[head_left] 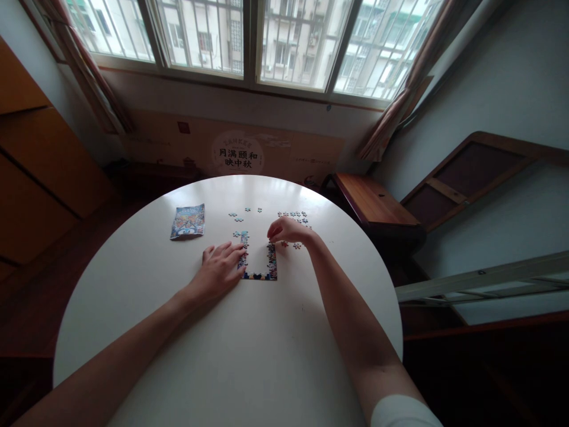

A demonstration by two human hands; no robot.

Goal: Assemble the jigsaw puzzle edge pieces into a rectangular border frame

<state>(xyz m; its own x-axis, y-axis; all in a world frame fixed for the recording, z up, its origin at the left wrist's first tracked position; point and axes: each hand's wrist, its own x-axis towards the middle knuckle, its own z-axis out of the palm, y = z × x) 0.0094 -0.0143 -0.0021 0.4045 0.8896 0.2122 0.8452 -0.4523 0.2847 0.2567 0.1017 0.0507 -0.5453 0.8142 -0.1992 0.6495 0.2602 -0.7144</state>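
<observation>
A partly joined jigsaw puzzle [272, 270] forms a U shape on the white table, with a left side, a bottom row and a right side. My left hand [217, 267] lies flat with fingers spread, its fingertips touching the puzzle's left side. At the upper end of the right side, my right hand [284, 230] pinches a jigsaw piece [269, 240], mostly hidden by the fingers. Loose jigsaw pieces [297, 245] lie beside and behind the right hand, some partly covered by it. More loose pieces [239, 220] are scattered beyond the puzzle's left side.
A picture sheet [188, 222] with a penguin design lies at the left on the round white table [249, 356]. Beyond the table's right edge stands a wooden bench or low cabinet [377, 201]. A printed cardboard panel [275, 151] leans beneath the window.
</observation>
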